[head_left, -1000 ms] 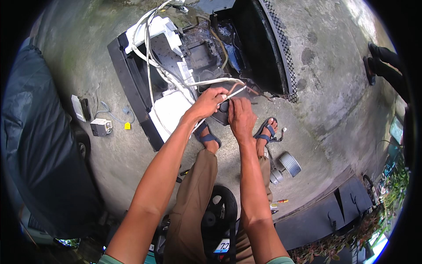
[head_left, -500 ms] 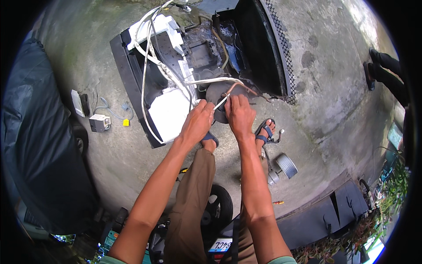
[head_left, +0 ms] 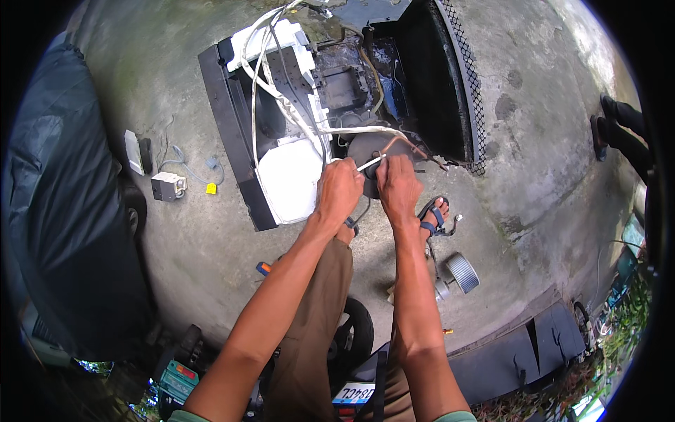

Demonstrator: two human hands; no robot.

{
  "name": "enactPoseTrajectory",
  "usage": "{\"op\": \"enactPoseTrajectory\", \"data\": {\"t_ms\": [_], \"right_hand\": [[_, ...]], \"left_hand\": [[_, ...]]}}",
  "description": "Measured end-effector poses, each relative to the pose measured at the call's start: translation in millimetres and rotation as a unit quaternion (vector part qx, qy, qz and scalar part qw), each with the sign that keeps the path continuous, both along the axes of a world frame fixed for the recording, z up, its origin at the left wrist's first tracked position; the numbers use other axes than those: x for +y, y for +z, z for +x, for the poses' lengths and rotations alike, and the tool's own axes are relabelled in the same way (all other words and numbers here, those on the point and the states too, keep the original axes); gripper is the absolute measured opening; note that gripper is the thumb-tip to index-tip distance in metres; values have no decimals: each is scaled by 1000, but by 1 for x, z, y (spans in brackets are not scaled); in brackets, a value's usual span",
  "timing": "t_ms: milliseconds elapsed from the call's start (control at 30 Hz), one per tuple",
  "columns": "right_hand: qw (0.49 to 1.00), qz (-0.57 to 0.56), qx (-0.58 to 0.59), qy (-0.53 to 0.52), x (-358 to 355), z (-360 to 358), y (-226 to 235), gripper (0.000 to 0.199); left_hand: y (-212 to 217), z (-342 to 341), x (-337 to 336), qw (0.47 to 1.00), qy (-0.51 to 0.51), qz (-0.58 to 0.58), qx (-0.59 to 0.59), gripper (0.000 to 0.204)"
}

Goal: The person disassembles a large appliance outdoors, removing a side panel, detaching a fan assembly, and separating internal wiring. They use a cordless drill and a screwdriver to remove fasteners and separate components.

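A short white cable or thin tube [head_left: 370, 163] runs between my two hands. My left hand [head_left: 340, 187] is closed round its left end, and my right hand [head_left: 399, 186] pinches the other end. Just beyond the fingers lies a dark round metal part [head_left: 364, 145], crossed by a bent copper pipe [head_left: 410, 143]. White wrapped tubing [head_left: 358, 130] reaches it from the left. Left of my left hand is a white plastic housing [head_left: 290, 184] set in a black frame [head_left: 232, 141]. My fingers hide the ends of the white piece.
Behind the hands stands a black open casing [head_left: 432, 84] edged with mesh. A blower wheel [head_left: 462, 273] lies near my right foot [head_left: 436, 213]. Small electrical boxes [head_left: 169, 186] rest on the left floor beside a dark covered object [head_left: 60, 211]. Another person's legs [head_left: 624, 130] are at right.
The scene sits farther right in the picture as the view turned. Both hands keep hold of the white piece, which now lies more level between them. An orange-and-blue handle shows beside my left forearm.
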State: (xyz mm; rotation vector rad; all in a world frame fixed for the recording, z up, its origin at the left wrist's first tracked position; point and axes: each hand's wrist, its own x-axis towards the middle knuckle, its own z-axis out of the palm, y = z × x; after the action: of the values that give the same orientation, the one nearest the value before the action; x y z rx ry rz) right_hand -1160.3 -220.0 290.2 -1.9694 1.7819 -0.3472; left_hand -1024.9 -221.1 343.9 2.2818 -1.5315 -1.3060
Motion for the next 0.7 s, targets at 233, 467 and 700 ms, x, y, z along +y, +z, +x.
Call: {"op": "enactPoseTrajectory", "data": {"t_ms": [233, 467, 700], "right_hand": [[998, 36, -6, 43, -7, -7, -4, 16], [992, 58, -18, 108, -13, -13, -2, 17], [995, 95, -29, -12, -13, 1, -3, 18]], "left_hand": [[-5, -9, -10, 984, -165, -12, -67, 12], [-2, -8, -4, 984, -157, -39, -79, 12], [-2, -7, -7, 980, -151, -54, -116, 14]]}}
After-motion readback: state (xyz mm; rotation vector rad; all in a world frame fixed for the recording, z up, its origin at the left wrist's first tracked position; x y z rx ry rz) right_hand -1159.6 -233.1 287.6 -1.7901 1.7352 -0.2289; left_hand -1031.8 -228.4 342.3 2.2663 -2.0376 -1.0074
